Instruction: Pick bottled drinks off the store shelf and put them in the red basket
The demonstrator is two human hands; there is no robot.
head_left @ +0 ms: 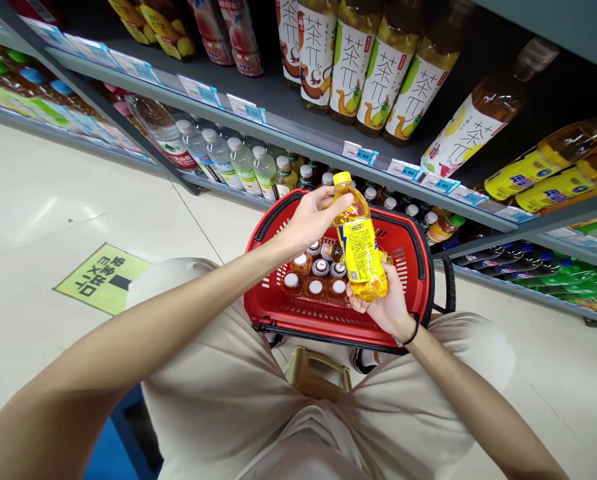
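A yellow drink bottle (361, 250) with a yellow cap is held between both hands, tilted slightly, over a red shopping basket (268, 303). Around its neck and shoulder, just under the cap, close the fingers of my left hand (315, 217). My right hand (385, 307) supports the bottle's base from below, its fingers curled about the lower end. Inside the basket stand several bottles (315, 288) with white caps, partly hidden behind the held bottle. The basket sits on the floor between my knees.
Ahead, a grey shelf (273, 127) carries several tea bottles (351, 67). Yellow-labelled bottles (523, 173) lie on it at the right. Below stand more drinks, such as clear bottles (238, 163). A green floor sticker (103, 277) is at the left; a stool (313, 373) is beneath me.
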